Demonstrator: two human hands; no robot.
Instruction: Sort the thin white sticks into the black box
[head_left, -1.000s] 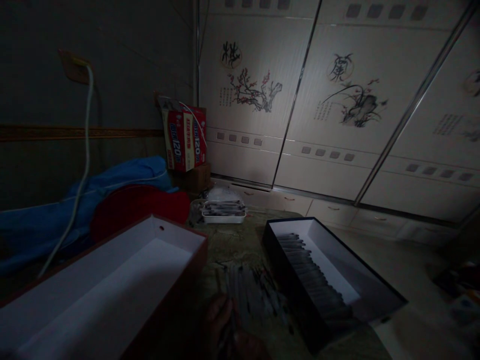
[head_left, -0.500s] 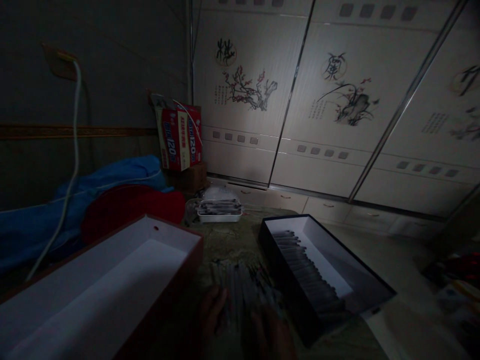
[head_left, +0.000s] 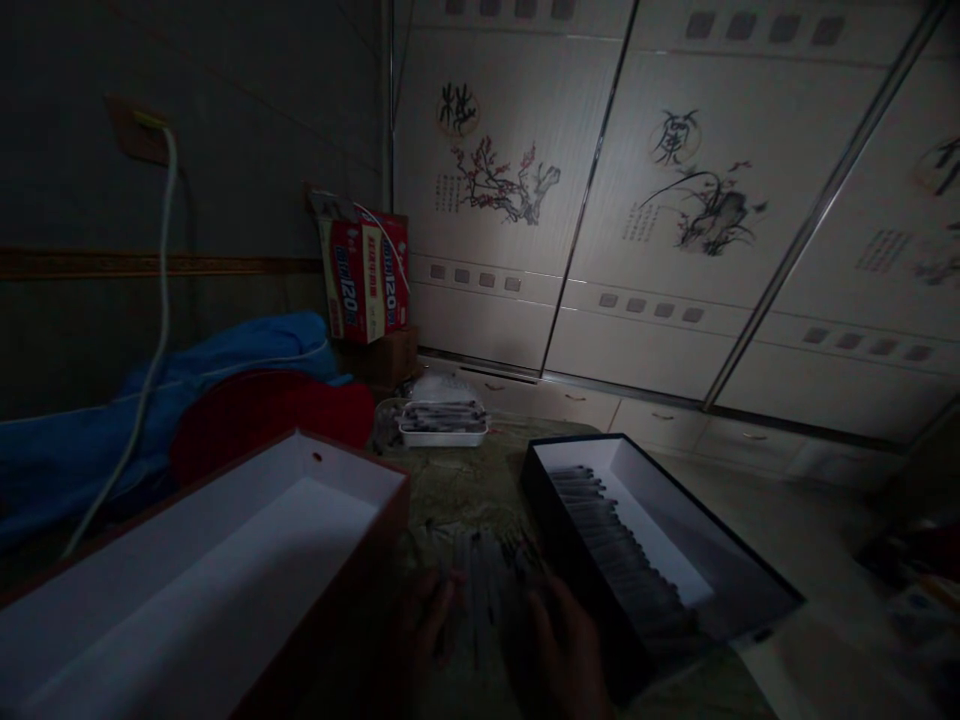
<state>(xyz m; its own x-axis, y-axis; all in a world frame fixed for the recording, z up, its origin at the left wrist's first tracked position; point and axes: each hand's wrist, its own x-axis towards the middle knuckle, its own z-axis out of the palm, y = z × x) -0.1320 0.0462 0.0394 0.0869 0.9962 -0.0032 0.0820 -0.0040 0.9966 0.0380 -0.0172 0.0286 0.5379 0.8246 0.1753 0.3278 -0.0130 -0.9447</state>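
Head view: dim light. Slender pen-like sticks (head_left: 478, 590) lie on the desk (head_left: 457, 475), between red-brown box (head_left: 247, 570) and dark box (head_left: 682, 510). Left hand (head_left: 424, 615) half-curled beside them, right hand (head_left: 566, 640) partly curled opposite; whether either grips any, cannot tell.

Surface (head_left: 465, 480): loose sticks (head_left: 477, 590) at near middle, between left box (head_left: 247, 545) and right box (head_left: 675, 510). Left hand (head_left: 426, 615) at left side of the loose sticks, near the left box; right hand (head_left: 570, 640) at their right side, beside the right box's near wall. Row of sticks (head_left: 619, 545) inside right box, along its left wall. Tray (head_left: 444, 440) at far end of surface, more sticks (head_left: 444, 415) in it. Behind left box: cushion-like bundle (head_left: 270, 415), cloth (head_left: 247, 345) beyond. Upper carton (head_left: 367, 275) above lower carton (head_left: 394, 355), left of wardrobe doors (head_left: 487, 330); drawers (head_left: 577, 405) below doors. Cable (head_left: 161, 270) hangs from socket (head_left: 131, 128), far left.
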